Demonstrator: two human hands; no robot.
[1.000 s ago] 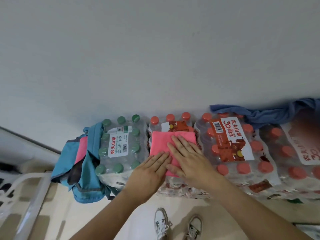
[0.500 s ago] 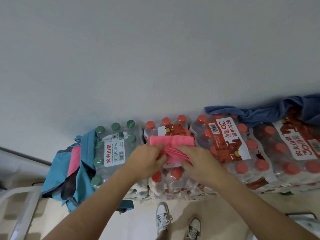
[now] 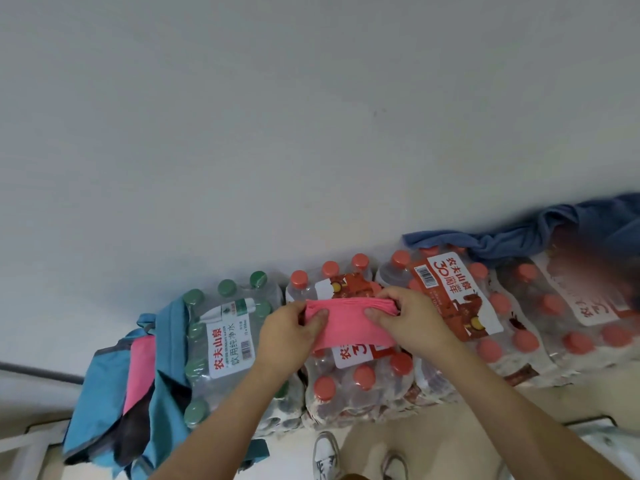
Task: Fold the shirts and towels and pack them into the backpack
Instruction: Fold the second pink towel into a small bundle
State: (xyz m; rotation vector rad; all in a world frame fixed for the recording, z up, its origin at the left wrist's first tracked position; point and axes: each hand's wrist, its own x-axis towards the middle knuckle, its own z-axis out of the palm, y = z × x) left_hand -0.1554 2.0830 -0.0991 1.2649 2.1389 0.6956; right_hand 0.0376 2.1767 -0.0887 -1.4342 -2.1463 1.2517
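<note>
While L hand [image 3: 287,337] & R hand [image 3: 412,323] pinch the towel [image 3: 346,327] ends, I see slip risk.
Towel sits folded on bottle packs [image 3: 360,389]; layers fan at far edge, so an uneven lift cd undo the fold en route to backpack [image 3: 93,393], left.

Storage corner, stockroom or back room; building type cannot be told. Evidence: shrink-wrapped packs of bottled water in a row against a plain white wall [image 3: 311,133]: one green-capped pack [image 3: 228,341], several red-capped packs [image 3: 460,306], printed labels and barcodes showing. Pale beige floor [image 3: 363,441] below. White metal frame [image 3: 20,441], lower left.
</note>
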